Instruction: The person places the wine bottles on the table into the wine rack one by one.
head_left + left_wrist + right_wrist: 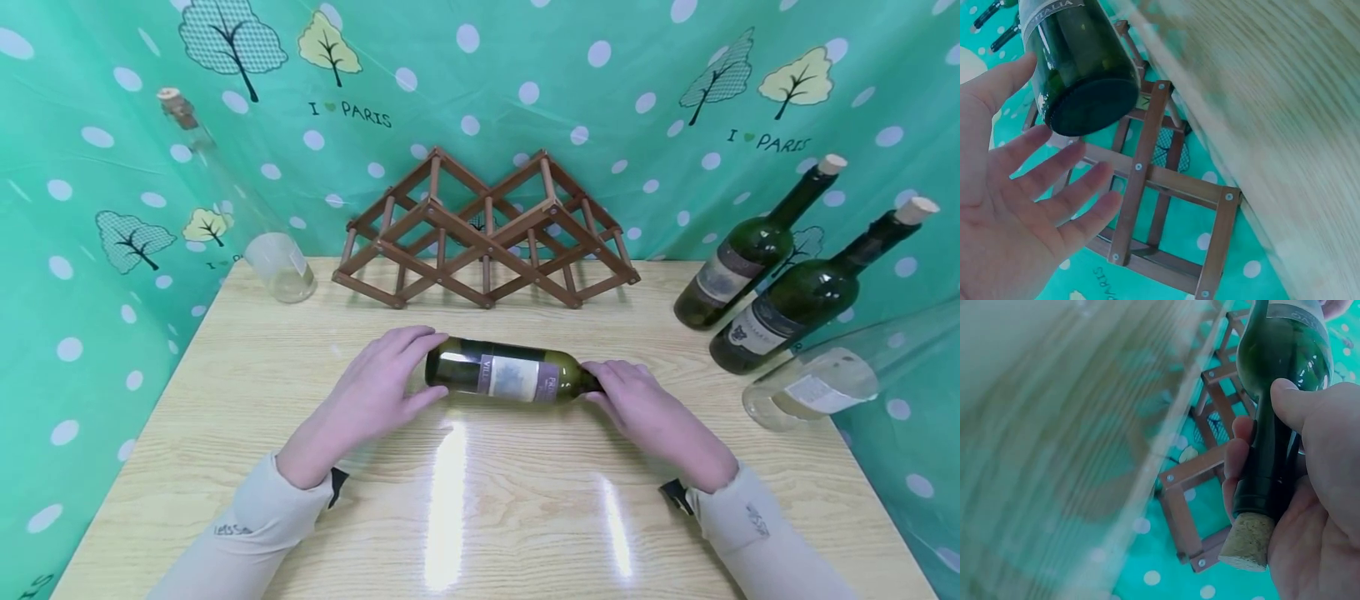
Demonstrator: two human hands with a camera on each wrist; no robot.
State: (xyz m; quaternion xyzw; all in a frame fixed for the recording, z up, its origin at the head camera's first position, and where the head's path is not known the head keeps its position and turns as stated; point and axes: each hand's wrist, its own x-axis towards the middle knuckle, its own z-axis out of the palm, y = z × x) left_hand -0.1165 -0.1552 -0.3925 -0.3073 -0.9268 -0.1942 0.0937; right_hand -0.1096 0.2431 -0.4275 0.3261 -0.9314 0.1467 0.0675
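Note:
A green wine bottle [517, 372] with a purple and white label lies sideways across the middle, its base to the left. My right hand [642, 407] grips its neck; in the right wrist view the fingers curl round the neck just above the cork [1249, 542]. At the other end is my left hand [372, 385], its thumb and index finger spread at the sides of the base. The left wrist view shows that hand's fingers [1069, 187] extended and apart, with the thumb at the bottle's side and the dark round base [1094, 106] facing the palm.
Behind the bottle, a brown wooden lattice wine rack [487, 242] stands on the wooden table [525, 517]. Two dark green corked bottles [731, 271] [787, 312] and a clear bottle [817, 392] stand at the right. Another clear corked bottle [281, 262] is at the back left, before a green dotted cloth [465, 75].

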